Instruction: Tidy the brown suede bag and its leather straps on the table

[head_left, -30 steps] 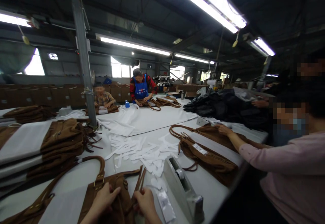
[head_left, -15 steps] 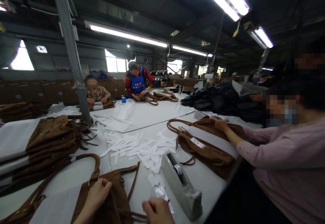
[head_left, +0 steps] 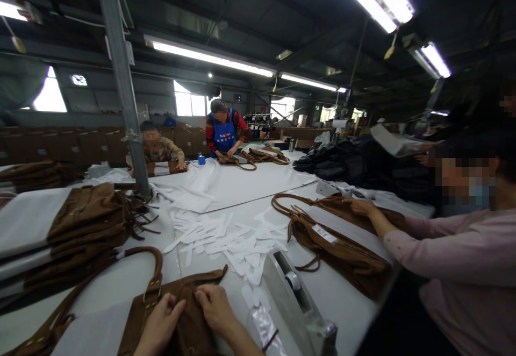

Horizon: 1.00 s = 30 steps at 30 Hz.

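Both hands, left hand [head_left: 161, 321] and right hand [head_left: 213, 306], pinch a brown bag [head_left: 177, 313] on the white table [head_left: 226, 184] under strip lights [head_left: 209, 60].

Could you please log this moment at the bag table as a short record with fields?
left hand: resting on the brown suede bag
right hand: pressing the same bag's top edge
grip: both closed on bag material
beside right hand: tape dispenser
mid-table: white paper cutouts
left: stacked brown bags
right: co-worker's hand on another bag
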### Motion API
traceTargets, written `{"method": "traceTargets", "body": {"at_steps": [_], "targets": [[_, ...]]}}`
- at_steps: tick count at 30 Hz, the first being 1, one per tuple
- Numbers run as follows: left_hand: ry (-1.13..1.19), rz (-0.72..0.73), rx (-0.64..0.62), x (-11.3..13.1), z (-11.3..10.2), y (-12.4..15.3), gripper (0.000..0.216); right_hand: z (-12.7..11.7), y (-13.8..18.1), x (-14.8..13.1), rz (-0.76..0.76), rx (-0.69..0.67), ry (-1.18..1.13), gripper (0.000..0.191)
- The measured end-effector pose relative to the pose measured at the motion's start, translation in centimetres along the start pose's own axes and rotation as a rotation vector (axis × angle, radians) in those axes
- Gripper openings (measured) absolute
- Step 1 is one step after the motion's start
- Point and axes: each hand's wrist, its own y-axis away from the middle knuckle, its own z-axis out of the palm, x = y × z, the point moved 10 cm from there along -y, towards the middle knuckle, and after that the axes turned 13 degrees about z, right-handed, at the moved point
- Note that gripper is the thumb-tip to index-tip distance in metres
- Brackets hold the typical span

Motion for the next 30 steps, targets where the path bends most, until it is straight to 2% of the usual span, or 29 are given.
{"method": "traceTargets", "body": {"at_steps": [2,4,7,9,11,14,17,19,21,24,28,30], "targets": [[0.075,-0.012,0.004,0.5,-0.1,0.1,0.035,-0.4,-0.3,0.0,0.025,0.055,-0.016,0.031],[0.174,-0.029,-0.010,0.9,-0.1,0.0,0.038,-0.4,-1.1,0.1,0.079,0.135,-0.034,0.028],[0.298,-0.057,-0.013,1.4,-0.9,-0.4,0.040,0.9,-2.8,0.0,0.158,0.210,-0.073,0.024],[0.374,-0.098,0.009,1.6,-1.8,-0.6,0.041,2.1,-3.7,0.2,0.193,0.201,-0.129,0.026],[0.459,-0.138,0.043,1.9,-2.8,-0.7,0.046,2.9,-4.2,0.9,0.236,0.172,-0.218,0.033],[0.608,-0.177,0.115,3.1,-4.5,-0.2,0.057,2.7,-3.6,3.5,0.351,0.120,-0.386,0.041],[0.775,-0.201,0.180,5.0,-6.5,0.7,0.069,2.5,-1.7,6.3,0.498,0.040,-0.503,0.031],[0.904,-0.222,0.210,6.3,-7.6,1.3,0.080,3.4,-0.2,7.0,0.584,-0.064,-0.536,0.027],[1.006,-0.259,0.224,6.9,-8.5,1.9,0.092,5.3,0.9,6.4,0.631,-0.196,-0.558,0.031],[1.079,-0.315,0.228,6.3,-9.2,2.4,0.103,8.5,1.9,4.0,0.649,-0.363,-0.609,0.033],[1.108,-0.340,0.261,4.1,-9.7,2.4,0.105,11.1,2.2,2.3,0.715,-0.352,-0.709,0.015],[1.101,-0.339,0.291,3.3,-10.0,2.4,0.102,11.8,2.1,1.5,0.695,-0.343,-0.724,0.020]]}}
